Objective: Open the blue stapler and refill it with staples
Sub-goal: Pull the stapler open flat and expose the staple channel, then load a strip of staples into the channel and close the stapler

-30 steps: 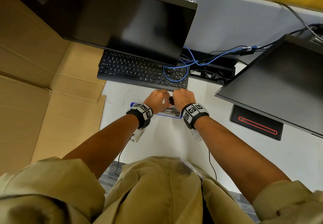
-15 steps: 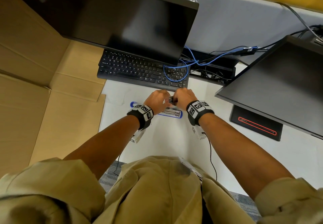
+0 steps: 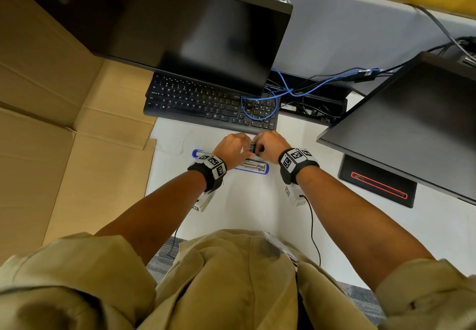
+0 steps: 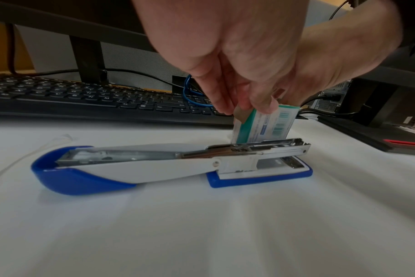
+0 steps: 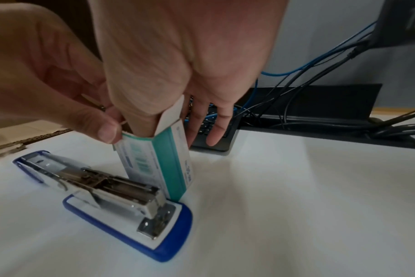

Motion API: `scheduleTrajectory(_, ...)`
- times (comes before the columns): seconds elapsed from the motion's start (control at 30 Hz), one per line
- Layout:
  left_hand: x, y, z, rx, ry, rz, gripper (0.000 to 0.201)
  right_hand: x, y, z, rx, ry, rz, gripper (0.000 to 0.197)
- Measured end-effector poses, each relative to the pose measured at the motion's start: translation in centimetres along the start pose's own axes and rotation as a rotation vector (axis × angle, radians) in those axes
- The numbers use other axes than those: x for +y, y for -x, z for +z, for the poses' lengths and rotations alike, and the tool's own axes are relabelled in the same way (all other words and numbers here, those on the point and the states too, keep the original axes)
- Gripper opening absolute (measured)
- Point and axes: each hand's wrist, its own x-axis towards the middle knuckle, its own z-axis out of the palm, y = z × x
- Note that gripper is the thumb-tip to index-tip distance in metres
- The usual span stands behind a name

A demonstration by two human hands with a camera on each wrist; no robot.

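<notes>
While pinching the small teal-and-white cardboard staple box (image 5: 159,161) upright between both hands' fingers (image 5: 107,131), just beyond the opened blue-and-white stapler (image 4: 168,165), lying lengthwise left-to-right below on the surface.

Blue-and-white plastic stapler (image 4: 135,168), lying opened flat: one
Small teal-and-white cardboard staple box (image 5: 161,165): one
Bare hands: two, left hand (image 3: 231,149) and right hand (image 3: 270,145)
Black flat monitors (image 3: 206,33): two
Black keyboard (image 3: 206,105): one
Blue cable (image 3: 296,90): one
</notes>
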Motion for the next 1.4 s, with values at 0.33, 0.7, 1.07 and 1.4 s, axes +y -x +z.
scheduleTrajectory(0.33,0.3,0.0,-0.2,0.006,-0.009,0.01,0.015,-0.8,0.3,-0.3,-0.013,0.189,-0.022,0.01)
scheduleTrajectory(0.7,-0.2,0.1,-0.5,0.059,0.134,-0.037,0.025,1.2,1.6,-0.9,0.176,-0.253,-0.061,0.01)
scheduleTrajectory(1.07,1.1,-0.3,-2.1,0.264,0.594,-0.189,0.022,-0.4,2.9,-1.5,0.434,-0.587,-0.063,0.019)
scheduleTrajectory(1.4,1.2,-0.2,-1.6,0.19,0.674,-0.211,0.025,0.0,3.8,-1.3,0.382,-0.785,-0.024,0.03)
